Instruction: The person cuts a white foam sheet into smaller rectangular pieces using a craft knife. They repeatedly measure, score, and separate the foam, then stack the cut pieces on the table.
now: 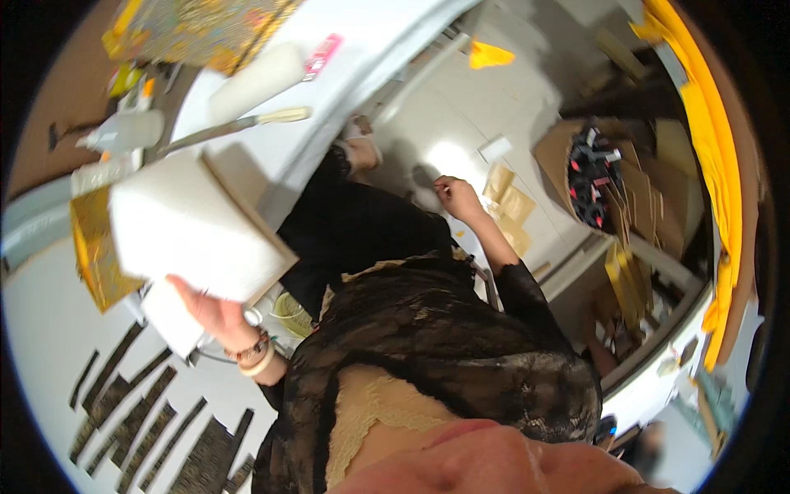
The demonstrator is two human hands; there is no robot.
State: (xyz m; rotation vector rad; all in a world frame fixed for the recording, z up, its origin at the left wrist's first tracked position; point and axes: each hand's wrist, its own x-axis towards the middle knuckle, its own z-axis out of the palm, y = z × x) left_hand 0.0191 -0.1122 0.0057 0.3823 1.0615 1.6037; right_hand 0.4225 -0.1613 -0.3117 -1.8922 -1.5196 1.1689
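My left hand (216, 314) is at the near edge of a thick white board (193, 226) with a brown cardboard-like edge. The thumb lies along the board's edge and the other fingers are partly hidden, so the grip shows only in part. The board is tilted over the white table. A yellow-gold patterned panel (103, 251) shows at its left side, and a smaller white piece (171, 319) sits beside the hand. My right hand (458, 199) hangs away from the table, above the floor, with its fingers curled. Whatever it may hold is too small to make out.
On the table are a brush (247, 125), a white roll (257, 82), a pink tube (322, 58), a clear bottle (127, 130) and dark patterned strips (148, 428). Brown paper pieces (512, 206) lie on the floor. A carton (553, 156) of dark items stands at right.
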